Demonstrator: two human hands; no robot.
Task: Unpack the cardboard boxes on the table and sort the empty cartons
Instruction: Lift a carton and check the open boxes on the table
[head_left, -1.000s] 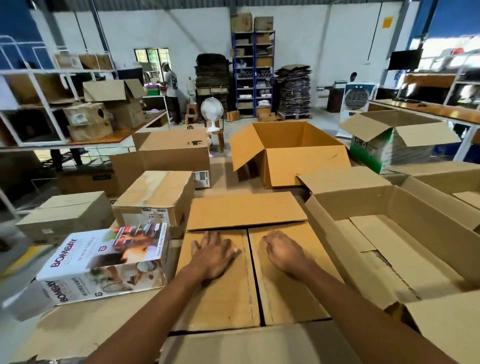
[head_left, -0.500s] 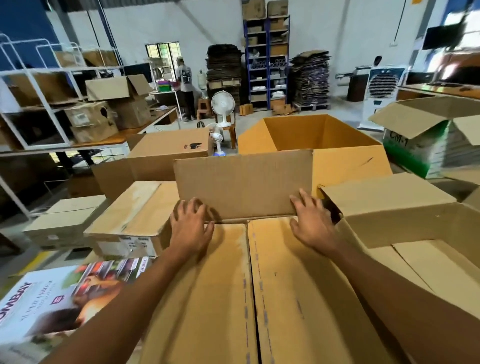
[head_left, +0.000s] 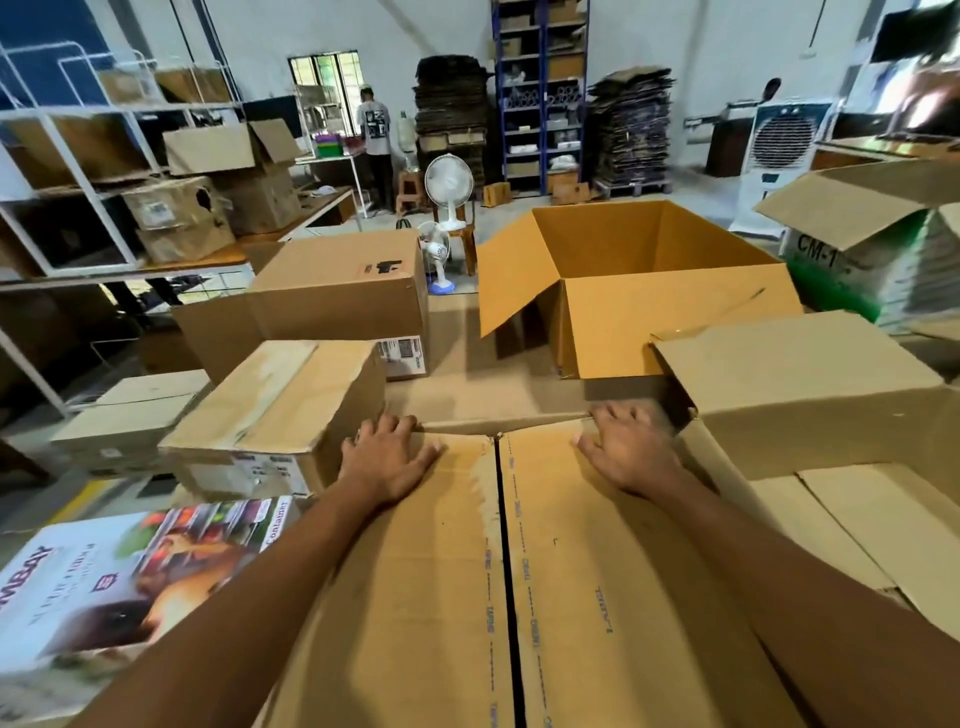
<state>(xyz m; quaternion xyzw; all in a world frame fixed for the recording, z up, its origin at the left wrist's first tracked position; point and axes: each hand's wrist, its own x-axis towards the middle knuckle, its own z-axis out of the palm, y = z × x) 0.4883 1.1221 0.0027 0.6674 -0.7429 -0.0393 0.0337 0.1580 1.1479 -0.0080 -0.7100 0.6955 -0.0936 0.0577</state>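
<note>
Left to right: printed carton (head_left: 130, 577) lettered "Container"; sealed brown box (head_left: 280, 405); central carton (head_left: 498, 597), flaps closed, with left hand (head_left: 387, 460) and right hand (head_left: 628, 457) pressed flat, fingers spread, at its far edge; open orange box (head_left: 675, 312), only inner walls visible; green-white box (head_left: 831, 254) marked "CM-1".

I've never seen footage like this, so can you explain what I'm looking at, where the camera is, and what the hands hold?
No machine here: a person wears a camera on the head, looking forward and down, so you see their own arms. The left hand and right hand lie flat on the two top flaps of a large brown cardboard carton, reaching its far edge; neither grips anything. Beyond stands an open orange-brown carton. To the left sit a closed brown box and a white printed box.
</note>
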